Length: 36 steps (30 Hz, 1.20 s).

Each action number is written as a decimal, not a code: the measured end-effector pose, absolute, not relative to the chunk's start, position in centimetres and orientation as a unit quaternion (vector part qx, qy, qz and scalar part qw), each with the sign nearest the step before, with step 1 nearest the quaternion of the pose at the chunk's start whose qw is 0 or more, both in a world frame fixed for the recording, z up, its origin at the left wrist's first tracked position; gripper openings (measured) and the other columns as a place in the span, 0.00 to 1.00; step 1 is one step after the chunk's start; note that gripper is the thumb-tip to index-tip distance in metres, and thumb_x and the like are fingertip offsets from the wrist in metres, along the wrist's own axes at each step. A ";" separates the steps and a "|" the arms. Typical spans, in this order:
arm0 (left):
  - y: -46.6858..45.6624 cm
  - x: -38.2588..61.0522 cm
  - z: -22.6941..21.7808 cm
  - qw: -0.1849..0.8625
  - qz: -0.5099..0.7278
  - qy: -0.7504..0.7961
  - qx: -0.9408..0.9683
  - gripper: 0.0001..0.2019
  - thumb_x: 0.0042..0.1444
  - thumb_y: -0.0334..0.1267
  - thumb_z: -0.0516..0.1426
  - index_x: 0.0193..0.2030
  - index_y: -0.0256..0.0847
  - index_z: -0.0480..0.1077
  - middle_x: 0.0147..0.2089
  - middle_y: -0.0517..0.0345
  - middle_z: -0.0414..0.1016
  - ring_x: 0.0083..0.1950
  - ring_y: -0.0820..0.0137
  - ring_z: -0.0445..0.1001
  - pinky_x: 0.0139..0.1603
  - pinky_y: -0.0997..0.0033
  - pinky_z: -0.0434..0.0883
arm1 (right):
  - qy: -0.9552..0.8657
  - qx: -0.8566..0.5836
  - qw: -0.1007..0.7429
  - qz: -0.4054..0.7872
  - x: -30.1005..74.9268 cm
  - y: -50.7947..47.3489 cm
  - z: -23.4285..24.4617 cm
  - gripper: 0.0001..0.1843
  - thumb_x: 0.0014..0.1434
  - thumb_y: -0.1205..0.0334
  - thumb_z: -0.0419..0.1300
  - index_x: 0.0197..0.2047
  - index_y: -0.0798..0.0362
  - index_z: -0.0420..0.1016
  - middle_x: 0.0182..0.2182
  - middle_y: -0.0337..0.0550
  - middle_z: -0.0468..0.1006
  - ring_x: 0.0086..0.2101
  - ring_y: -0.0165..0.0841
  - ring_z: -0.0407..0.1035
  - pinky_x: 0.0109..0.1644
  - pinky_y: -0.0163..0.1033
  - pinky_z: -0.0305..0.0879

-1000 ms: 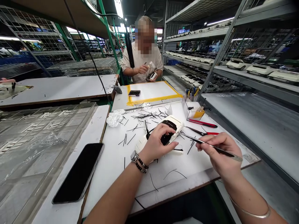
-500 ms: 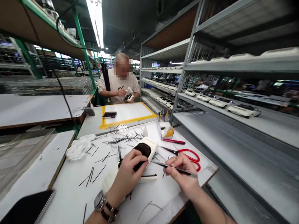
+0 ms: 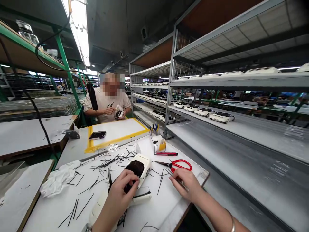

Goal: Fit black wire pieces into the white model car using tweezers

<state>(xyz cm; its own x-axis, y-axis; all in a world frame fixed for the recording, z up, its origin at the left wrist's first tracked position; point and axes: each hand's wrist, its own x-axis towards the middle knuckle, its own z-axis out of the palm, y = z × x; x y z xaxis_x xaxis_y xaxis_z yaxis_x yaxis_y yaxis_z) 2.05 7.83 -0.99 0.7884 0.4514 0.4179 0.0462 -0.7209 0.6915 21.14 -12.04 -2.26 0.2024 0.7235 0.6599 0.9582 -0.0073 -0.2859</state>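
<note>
A white model car (image 3: 144,158) with a dark interior stands on the white-topped table, its doors swung open. My left hand (image 3: 123,190) is over the middle of the car, thumb and fingertips pinched together; whatever they hold is too small or hidden to make out. To the right of the car, my right hand (image 3: 187,183) is closed round slim metal tweezers (image 3: 178,181), whose tips point up and left, apart from the car. Just beyond that hand lie scissors (image 3: 181,164) with red handles.
Thin black strips (image 3: 108,161) lie scattered over the table. A red cutter knife (image 3: 166,154), a clear box (image 3: 159,146) and crumpled white tissue (image 3: 58,180) lie around. Metal shelves (image 3: 205,148) with white model cars (image 3: 221,117) stand at right. Across sits a co-worker (image 3: 107,106) holding a part.
My right hand has drawn the tweezers back from my left fingertips, to the right of the car. My left hand stays pinched over the car. The camera view has turned to the right.
</note>
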 end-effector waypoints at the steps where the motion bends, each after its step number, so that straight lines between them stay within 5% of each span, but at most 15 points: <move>1: 7.8 2.1 -1.0 0.344 0.294 0.137 0.881 0.11 0.60 0.44 0.51 0.34 0.43 0.70 0.38 0.55 0.68 0.33 0.70 0.68 0.33 0.72 0.68 | -0.642 -0.688 0.283 -0.184 21.8 -12.1 -2.8 0.06 0.62 0.67 0.50 0.32 0.53 0.62 0.24 0.39 0.67 0.25 0.29 0.59 0.29 0.35 0.55; 4: 7.6 2.0 -1.0 0.345 0.303 0.121 0.880 0.10 0.60 0.42 0.52 0.33 0.42 0.70 0.38 0.55 0.69 0.30 0.72 0.68 0.30 0.73 0.67 | -0.697 -0.675 0.147 -0.191 23.3 -12.0 -4.2 0.08 0.57 0.73 0.49 0.37 0.55 0.67 0.29 0.45 0.72 0.31 0.34 0.63 0.35 0.39 0.58; 12: 6.9 1.7 -0.4 0.425 0.301 0.099 0.848 0.07 0.56 0.37 0.54 0.31 0.38 0.69 0.39 0.53 0.72 0.28 0.75 0.69 0.27 0.75 0.70 | -0.621 -0.782 0.042 -0.035 25.7 -11.3 -0.9 0.25 0.56 0.73 0.51 0.57 0.52 0.65 0.51 0.50 0.71 0.50 0.39 0.63 0.54 0.42 0.56; 15: 6.9 1.5 0.0 0.471 0.310 0.113 0.818 0.07 0.54 0.37 0.57 0.28 0.37 0.70 0.38 0.52 0.71 0.29 0.74 0.71 0.28 0.74 0.72 | -0.532 -0.846 0.037 0.010 27.7 -10.9 0.5 0.19 0.56 0.70 0.52 0.52 0.62 0.67 0.46 0.60 0.72 0.46 0.42 0.66 0.48 0.42 0.60; 24: 7.4 1.1 0.2 0.547 0.292 0.141 0.772 0.07 0.51 0.37 0.61 0.27 0.36 0.71 0.40 0.52 0.70 0.29 0.74 0.71 0.29 0.70 0.74 | -0.466 -0.867 -0.031 0.173 30.6 -9.6 0.2 0.11 0.46 0.61 0.61 0.33 0.55 0.67 0.33 0.50 0.74 0.29 0.36 0.68 0.28 0.36 0.58; 32: 7.7 0.8 0.3 0.607 0.229 0.126 0.751 0.07 0.50 0.37 0.62 0.28 0.35 0.73 0.42 0.51 0.71 0.33 0.71 0.75 0.34 0.69 0.78 | -0.437 -0.882 0.015 0.175 30.3 -12.2 0.5 0.08 0.51 0.59 0.57 0.30 0.54 0.62 0.29 0.48 0.70 0.29 0.35 0.64 0.29 0.37 0.55; 36: 7.7 0.7 0.2 0.624 0.206 0.121 0.744 0.05 0.50 0.36 0.63 0.29 0.35 0.74 0.45 0.49 0.73 0.40 0.67 0.77 0.44 0.64 0.78 | -0.382 -0.827 0.212 0.353 30.0 -15.4 2.0 0.12 0.55 0.53 0.56 0.31 0.52 0.59 0.27 0.39 0.64 0.23 0.27 0.56 0.25 0.33 0.51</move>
